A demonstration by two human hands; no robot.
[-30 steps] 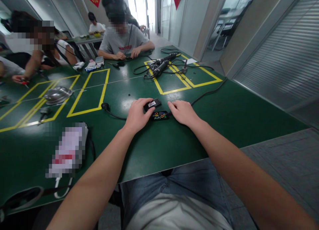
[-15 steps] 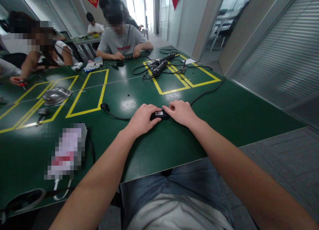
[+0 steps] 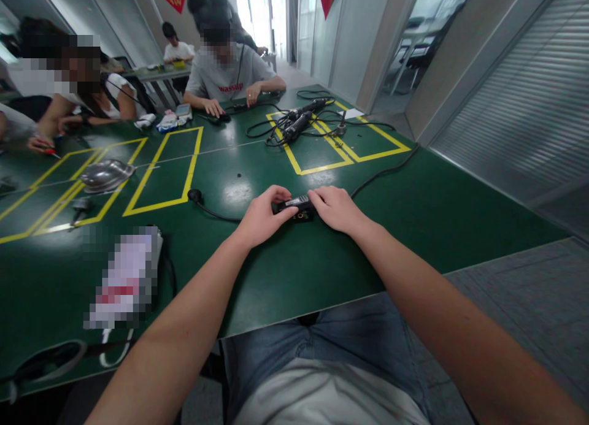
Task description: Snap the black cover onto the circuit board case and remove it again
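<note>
A small black power adapter [image 3: 294,208] with a white label lies on the green table [image 3: 285,271] straight ahead of me. Its lid is tilted up a little, and coloured parts show underneath. My left hand [image 3: 260,219] grips its left end with curled fingers. My right hand [image 3: 338,208] holds its right end, fingers pressed on the casing. A black cable [image 3: 381,170] runs from the adapter's right side towards the table's far right edge.
A black plug on a cord [image 3: 195,196] lies left of my hands. Further left sit a metal dish [image 3: 105,174] and a blurred packet [image 3: 124,276]. Tools with tangled cables [image 3: 299,121] lie in yellow-taped boxes beyond. Other people [image 3: 227,75] work at the far side.
A second ago my left hand held the lid apart above the open base. It came down onto the base, and now both hands grip the adapter with the lid slightly tilted.
</note>
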